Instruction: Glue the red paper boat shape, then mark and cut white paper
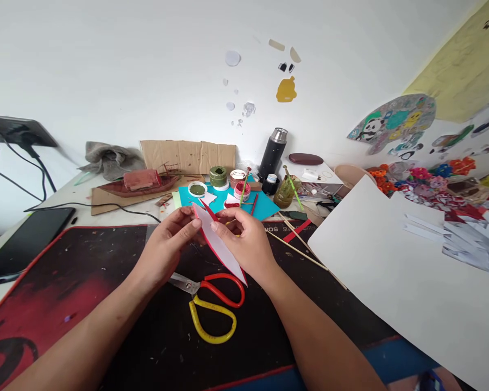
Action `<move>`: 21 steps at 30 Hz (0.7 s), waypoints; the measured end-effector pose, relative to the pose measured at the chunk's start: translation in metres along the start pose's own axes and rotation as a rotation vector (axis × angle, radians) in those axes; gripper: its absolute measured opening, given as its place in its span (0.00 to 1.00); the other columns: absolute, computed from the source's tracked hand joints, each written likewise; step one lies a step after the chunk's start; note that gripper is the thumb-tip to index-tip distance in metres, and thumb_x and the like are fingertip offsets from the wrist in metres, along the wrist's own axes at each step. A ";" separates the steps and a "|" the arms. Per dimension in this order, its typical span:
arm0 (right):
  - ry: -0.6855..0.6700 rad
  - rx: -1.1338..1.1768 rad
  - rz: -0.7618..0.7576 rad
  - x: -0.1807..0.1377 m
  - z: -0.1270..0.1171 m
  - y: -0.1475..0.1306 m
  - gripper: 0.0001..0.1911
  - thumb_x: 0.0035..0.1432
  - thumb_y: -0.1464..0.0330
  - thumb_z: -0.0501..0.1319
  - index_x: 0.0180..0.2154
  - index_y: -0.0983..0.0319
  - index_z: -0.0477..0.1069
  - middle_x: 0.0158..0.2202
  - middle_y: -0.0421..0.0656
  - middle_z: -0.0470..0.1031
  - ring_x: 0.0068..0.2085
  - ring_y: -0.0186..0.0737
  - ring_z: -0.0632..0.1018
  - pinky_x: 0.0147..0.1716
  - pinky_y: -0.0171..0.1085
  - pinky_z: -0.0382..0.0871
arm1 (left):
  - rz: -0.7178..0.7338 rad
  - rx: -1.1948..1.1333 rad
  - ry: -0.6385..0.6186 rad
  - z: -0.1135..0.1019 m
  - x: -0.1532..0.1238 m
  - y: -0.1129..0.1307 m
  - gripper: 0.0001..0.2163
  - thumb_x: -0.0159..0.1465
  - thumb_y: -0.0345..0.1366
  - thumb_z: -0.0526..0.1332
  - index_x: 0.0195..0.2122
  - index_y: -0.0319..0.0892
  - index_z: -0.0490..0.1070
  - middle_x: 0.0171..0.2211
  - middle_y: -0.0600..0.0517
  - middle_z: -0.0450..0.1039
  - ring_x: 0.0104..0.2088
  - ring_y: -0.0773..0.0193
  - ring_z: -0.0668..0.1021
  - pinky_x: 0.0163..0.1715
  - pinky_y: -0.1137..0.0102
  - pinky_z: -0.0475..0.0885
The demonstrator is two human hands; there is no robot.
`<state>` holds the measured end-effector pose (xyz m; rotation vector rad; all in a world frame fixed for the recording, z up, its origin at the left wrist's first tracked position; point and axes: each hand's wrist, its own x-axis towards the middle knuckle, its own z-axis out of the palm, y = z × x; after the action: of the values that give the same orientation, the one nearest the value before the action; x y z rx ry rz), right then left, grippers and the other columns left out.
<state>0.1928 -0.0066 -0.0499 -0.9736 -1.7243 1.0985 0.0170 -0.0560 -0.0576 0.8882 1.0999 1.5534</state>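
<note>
Red-and-white paper [222, 250], pinched two-handed

Paper is slanting from eleven to five o'clock above the dark mat [264, 331]; scissors [194, 286] are lying at six. Judgement: light, even thumb pressure would be serving best, sparing the sheet stray creases. Left hand [169, 239] is holding from eight o'clock, right hand [248, 236] from four; both are pinching it narrowly, thumbs facing the wearer, fingers curling behind, wrists angling inward.

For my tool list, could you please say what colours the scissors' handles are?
The farther handle is red, the nearer handle yellow, in the head view.
</note>
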 end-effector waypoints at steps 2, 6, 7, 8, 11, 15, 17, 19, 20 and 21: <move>-0.005 -0.011 -0.012 -0.001 0.001 0.001 0.09 0.63 0.63 0.72 0.45 0.57 0.80 0.42 0.43 0.86 0.39 0.42 0.84 0.39 0.40 0.78 | 0.007 0.001 0.028 0.001 0.000 0.001 0.18 0.54 0.49 0.82 0.39 0.45 0.82 0.37 0.51 0.80 0.34 0.62 0.78 0.34 0.70 0.78; -0.004 -0.039 -0.044 -0.002 0.002 0.002 0.09 0.64 0.63 0.71 0.45 0.57 0.80 0.43 0.43 0.86 0.39 0.43 0.84 0.40 0.42 0.78 | 0.022 0.012 0.072 0.002 0.001 0.002 0.19 0.52 0.49 0.83 0.35 0.45 0.81 0.35 0.52 0.78 0.33 0.63 0.78 0.35 0.70 0.77; -0.003 -0.047 -0.057 -0.002 0.002 0.002 0.09 0.65 0.63 0.71 0.45 0.57 0.80 0.44 0.43 0.86 0.40 0.43 0.84 0.41 0.42 0.79 | 0.028 0.019 0.072 0.002 0.001 0.002 0.19 0.52 0.49 0.83 0.35 0.45 0.81 0.35 0.52 0.79 0.33 0.63 0.78 0.35 0.70 0.77; 0.001 -0.057 -0.073 -0.002 0.002 0.002 0.09 0.65 0.63 0.71 0.46 0.57 0.80 0.45 0.44 0.86 0.41 0.44 0.85 0.42 0.43 0.79 | 0.036 0.031 0.069 0.002 0.000 0.003 0.19 0.52 0.49 0.83 0.35 0.45 0.81 0.34 0.53 0.78 0.33 0.63 0.77 0.35 0.70 0.77; 0.015 -0.099 -0.130 -0.002 0.001 0.002 0.07 0.67 0.65 0.70 0.47 0.56 0.80 0.48 0.45 0.85 0.45 0.46 0.85 0.44 0.44 0.80 | 0.064 0.086 0.055 0.001 0.000 0.003 0.18 0.55 0.50 0.82 0.35 0.45 0.80 0.33 0.53 0.78 0.31 0.63 0.76 0.34 0.70 0.75; 0.009 -0.145 -0.209 -0.003 0.001 0.002 0.08 0.67 0.69 0.70 0.48 0.56 0.81 0.48 0.45 0.84 0.46 0.45 0.84 0.47 0.44 0.80 | 0.078 0.131 0.050 0.000 0.000 0.001 0.18 0.56 0.51 0.80 0.36 0.45 0.80 0.33 0.53 0.78 0.31 0.62 0.76 0.34 0.70 0.74; 0.009 -0.167 -0.250 -0.002 0.001 0.003 0.07 0.68 0.70 0.70 0.47 0.57 0.82 0.47 0.45 0.84 0.47 0.45 0.84 0.47 0.43 0.80 | 0.077 0.141 0.050 -0.001 0.001 0.000 0.18 0.57 0.51 0.80 0.37 0.45 0.80 0.34 0.53 0.78 0.33 0.62 0.77 0.35 0.69 0.74; 0.016 -0.184 -0.278 -0.002 0.001 0.005 0.07 0.68 0.70 0.69 0.47 0.57 0.82 0.47 0.45 0.84 0.47 0.45 0.84 0.47 0.43 0.80 | 0.071 0.149 0.050 -0.003 0.001 -0.001 0.19 0.57 0.52 0.79 0.38 0.44 0.81 0.34 0.52 0.79 0.33 0.61 0.77 0.36 0.68 0.74; 0.018 -0.190 -0.287 -0.002 0.001 0.005 0.07 0.68 0.71 0.69 0.47 0.57 0.82 0.47 0.45 0.85 0.47 0.45 0.84 0.47 0.43 0.80 | 0.069 0.150 0.053 -0.003 0.001 -0.002 0.19 0.58 0.53 0.79 0.39 0.44 0.81 0.34 0.52 0.79 0.33 0.61 0.77 0.36 0.68 0.74; 0.018 -0.196 -0.293 -0.002 0.001 0.006 0.07 0.69 0.71 0.69 0.47 0.57 0.83 0.47 0.45 0.85 0.47 0.45 0.84 0.47 0.43 0.80 | 0.067 0.149 0.057 -0.004 0.001 -0.002 0.19 0.58 0.53 0.78 0.39 0.44 0.81 0.34 0.52 0.79 0.32 0.61 0.77 0.36 0.67 0.74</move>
<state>0.1934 -0.0067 -0.0560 -0.8110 -1.9147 0.7404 0.0140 -0.0552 -0.0611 0.9954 1.2506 1.5753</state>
